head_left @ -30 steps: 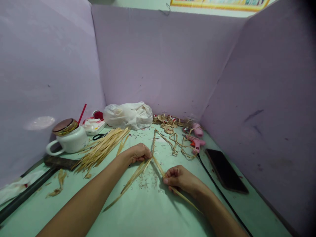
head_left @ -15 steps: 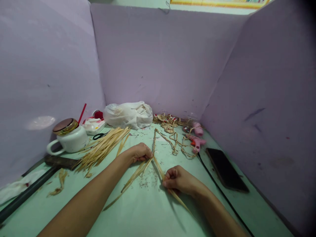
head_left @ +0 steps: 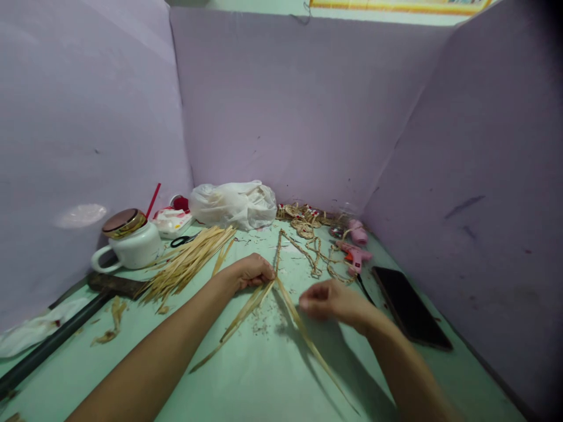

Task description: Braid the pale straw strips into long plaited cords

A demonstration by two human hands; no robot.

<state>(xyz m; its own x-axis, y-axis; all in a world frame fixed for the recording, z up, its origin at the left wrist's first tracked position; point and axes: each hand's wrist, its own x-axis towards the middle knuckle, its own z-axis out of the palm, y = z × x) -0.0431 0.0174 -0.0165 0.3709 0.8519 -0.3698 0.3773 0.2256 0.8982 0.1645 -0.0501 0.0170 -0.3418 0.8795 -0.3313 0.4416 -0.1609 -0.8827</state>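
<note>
My left hand [head_left: 255, 271] is closed, pinching a braided cord [head_left: 278, 252] of dry plant fibre where its loose strands part. The finished length of cord runs away from me across the table. Two pale strands [head_left: 246, 313] fan out to the left below that hand. Another long strand [head_left: 303, 331] slants down to the right, its end free. Right of this strand, and apart from it, hovers my right hand [head_left: 323, 300]. Its fingers look curled but are smeared by motion, and no strand shows in them.
A bundle of dry fibre strips [head_left: 193, 258], a hammer [head_left: 115, 285] and a lidded white mug [head_left: 138, 246] are on the left. White plastic bag [head_left: 235, 205] and woven pieces [head_left: 303, 220] lie at the back. Pink glue gun [head_left: 356, 257] and black phone [head_left: 411, 308] sit right.
My right hand has let go of the right-hand strand and moved up and to the right. My left hand keeps its pinch on the cord. The view has shifted slightly.
</note>
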